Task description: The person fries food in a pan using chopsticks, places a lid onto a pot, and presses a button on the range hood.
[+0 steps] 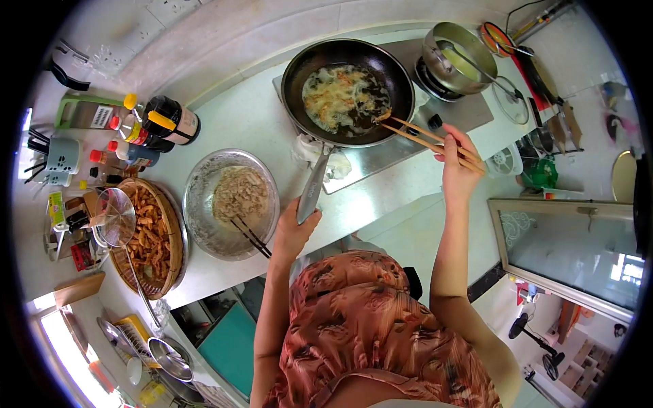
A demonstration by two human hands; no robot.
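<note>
My left hand (pixel 296 228) is wrapped round the grey handle (pixel 314 187) of a black frying pan (pixel 406 78). Pieces of food (pixel 340 95) lie in bubbling oil inside the pan. Wooden chopsticks (pixel 435 145) are held in my right hand (pixel 461 163), their tips at a browned piece (pixel 383 116) by the pan's right inner side. Left of the pan, a steel bowl (pixel 201 234) holds pale battered food (pixel 240 194), with dark chopsticks (pixel 252 238) leaning in it. A crumpled white cloth (pixel 337 165) lies beneath the pan handle.
A steel pot (pixel 459 80) with a ladle stands on the right burner. At the left are a wicker basket (pixel 178 255) of fried pieces, a strainer (pixel 117 217) resting over it, and bottles (pixel 170 121). A glass lid (pixel 510 102) lies right of the pot.
</note>
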